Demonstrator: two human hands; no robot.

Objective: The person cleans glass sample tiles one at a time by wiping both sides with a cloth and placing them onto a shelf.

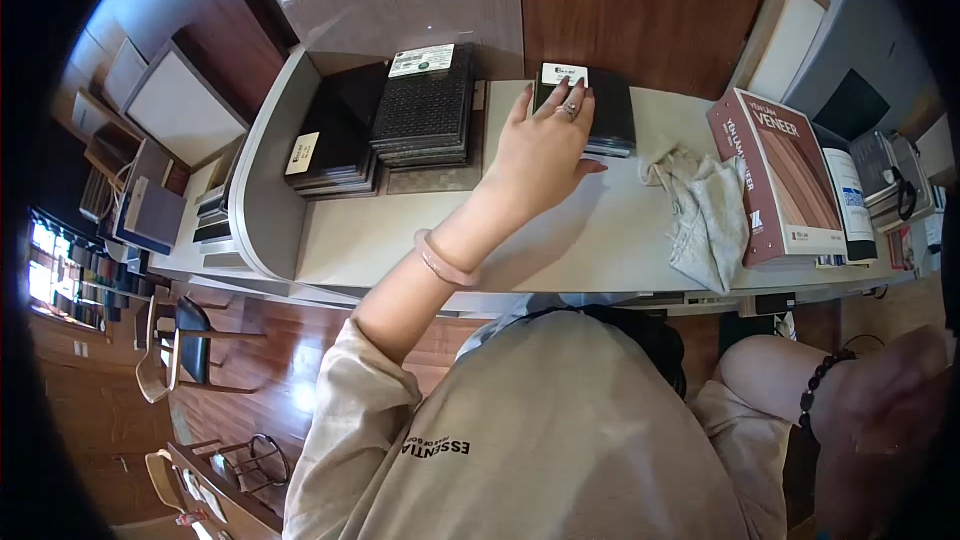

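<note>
My left hand lies with outstretched fingers over a short stack of dark sample panels, its fingertips at a white label on top. It wears a ring and a pale bangle. The thumb is held apart, off to the right side. My right hand is raised at the far right, smeared by motion and in shadow, so its fingers do not show clearly. A dark beaded bracelet circles that wrist.
Left of my hand stand a taller stack of textured black panels and a glossy black stack. A crumpled grey cloth lies to the right, beside a thick red-brown veneer binder. The shelf's curved side panel bounds the left.
</note>
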